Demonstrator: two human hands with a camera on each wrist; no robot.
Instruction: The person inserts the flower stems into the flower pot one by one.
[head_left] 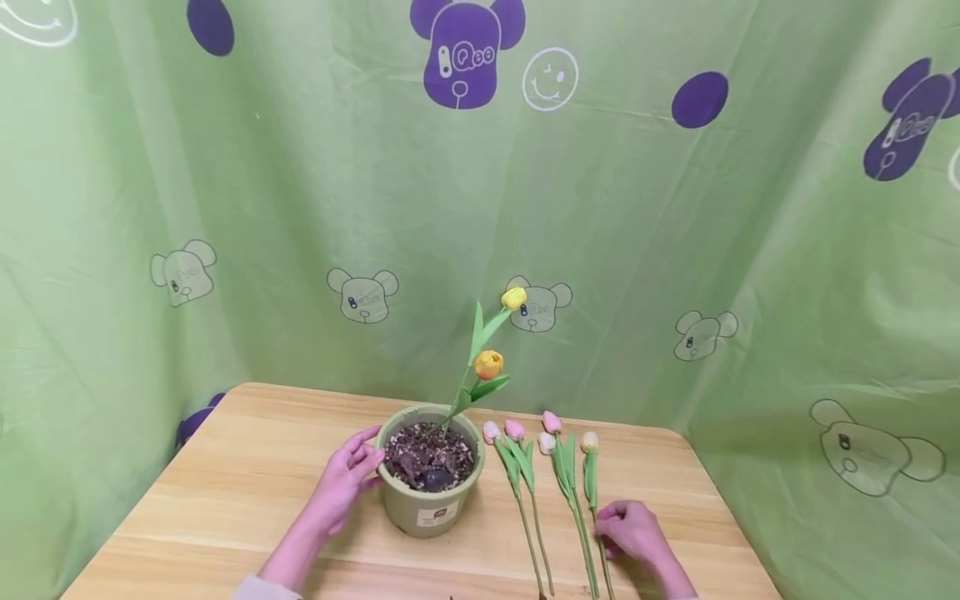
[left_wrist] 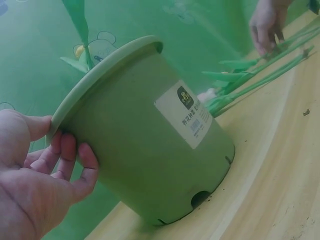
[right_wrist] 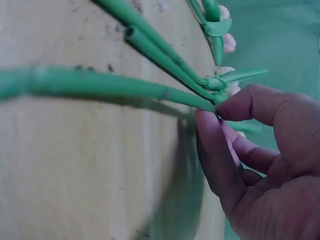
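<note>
A green flowerpot (head_left: 420, 510) filled with dark soil (head_left: 429, 457) stands upright on the table. My left hand (head_left: 343, 481) holds its left rim, the thumb at the lip and curled fingers against the outer wall (left_wrist: 80, 165). A yellow tulip (head_left: 513, 298) and an orange tulip (head_left: 489, 364) rise from the soil, leaning right. On the right, my right hand (head_left: 633, 530) pinches the stem of a pale yellow tulip (head_left: 590, 442) between thumb and fingertips. In the right wrist view that green stem (right_wrist: 125, 86) runs left from the fingertips, close over the tabletop.
Several pink and white tulips (head_left: 514, 430) lie side by side between the pot and my right hand, stems toward me. Dark crumbs dot the wooden table (head_left: 247, 467). A green patterned curtain (head_left: 420, 208) hangs behind the table and along its sides.
</note>
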